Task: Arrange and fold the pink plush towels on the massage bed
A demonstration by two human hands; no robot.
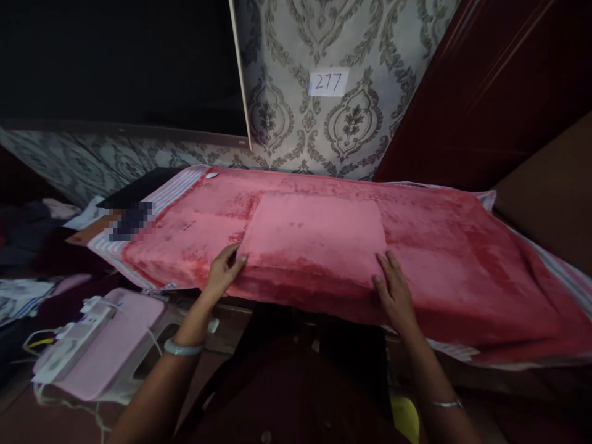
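A folded pink plush cloth (314, 237) lies on a larger red-pink plush cover (462, 259) spread over a long board. My left hand (225, 267) rests at the folded cloth's near left corner, fingers stretched along its edge. My right hand (394, 290) lies flat at the near right corner, fingers apart and pointing away from me. Both hands press on the fabric and hold nothing.
A pink stool (111, 342) with a white power strip (69, 342) and cables stands at the lower left. A patterned wall bears a paper label reading 277 (328, 82). Dark red wood panel (499, 86) rises at the right. Clothes lie at the far left.
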